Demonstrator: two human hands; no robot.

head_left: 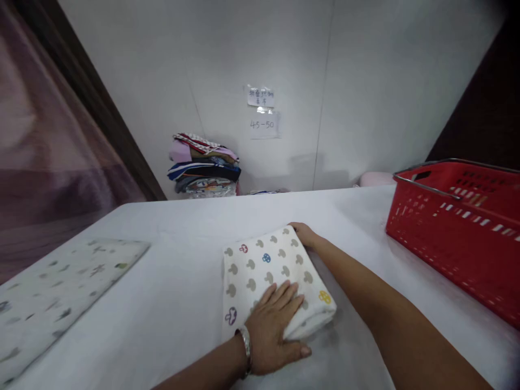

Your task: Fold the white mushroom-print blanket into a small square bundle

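Note:
A folded white cloth (260, 265) printed with small mushrooms lies in front of me, several layers thick. My left hand (276, 325), with a silver bracelet at the wrist, rests flat on its near part, fingers stretched out and thumb spread to the right. At the cloth's far right corner, my right hand (304, 236) curls round the edge; most of its fingers are hidden behind the fabric. Another folded cloth (73, 292), white with a scattered leaf-like print, lies flat at the left of the white table (174, 303).
A red plastic basket (455, 238) with a metal handle stands at the right. Behind the table's far edge is a stack of folded fabrics (205, 168). Paper notes (263, 123) are taped to the wall. A pinkish curtain (52, 141) hangs at the left.

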